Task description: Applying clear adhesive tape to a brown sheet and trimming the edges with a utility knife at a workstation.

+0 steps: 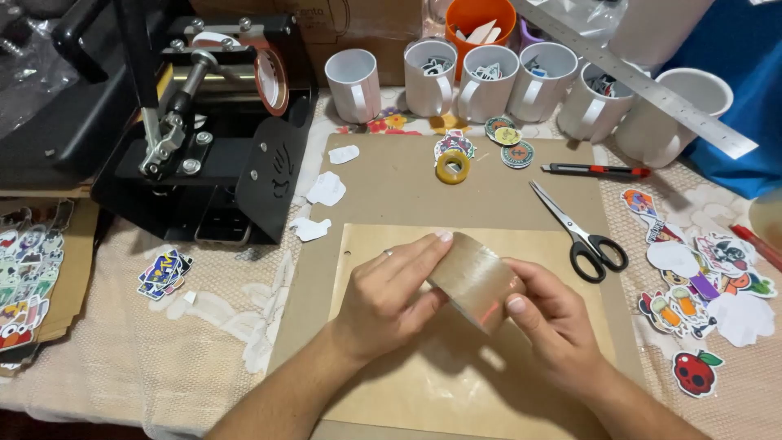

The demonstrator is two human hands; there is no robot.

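A: What do we see right in front of us?

B: We see a left hand (383,297) and a right hand (554,322). Both are wrapped around a roll of brown tape (475,279). The left fingers lie over the top of the roll. The right thumb presses on its side.

A: Where is the roll?

B: It sits up in the two hands, just above a light brown board (383,391). That board lies on a bigger sheet of brown card (391,183).

A: What is near the hands?

B: Black scissors (580,232) lie on the right, with the blades shut. Past them we see lots of colourful stickers (700,281), and a red apple sticker (695,372) close to us.

A: And farther away?

B: A small yellow tape roll (453,167) sits on the card. A red and black cutter knife (595,170) lies to its right. At the back stand white mugs (353,84) in a row, and a long metal ruler (643,84) rests across some of them. A black press machine (204,122) is far on the left.
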